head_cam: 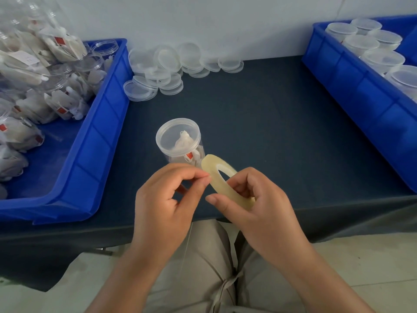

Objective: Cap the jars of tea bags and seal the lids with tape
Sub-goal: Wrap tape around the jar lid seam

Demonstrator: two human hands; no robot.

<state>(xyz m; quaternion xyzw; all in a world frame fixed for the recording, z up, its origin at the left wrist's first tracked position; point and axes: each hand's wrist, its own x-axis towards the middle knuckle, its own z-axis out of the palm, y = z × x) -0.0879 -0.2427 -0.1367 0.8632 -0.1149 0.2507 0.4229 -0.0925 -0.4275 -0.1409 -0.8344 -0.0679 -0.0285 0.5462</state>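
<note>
A clear jar (179, 141) with tea bags inside stands upright on the dark table, a clear lid on top. Just in front of it, my right hand (255, 199) holds a yellowish roll of tape (216, 168), fingers through its hole and thumb along its rim. My left hand (167, 195) pinches at the roll's edge with thumb and forefinger, where the tape end seems to be. Both hands hover near the table's front edge, below the jar.
A blue bin (99, 132) at the left holds uncapped jars of tea bags. Loose clear lids (171, 64) lie piled at the back. Another blue bin (352, 82) at the right holds capped jars. The dark table (270, 123) lies between the bins.
</note>
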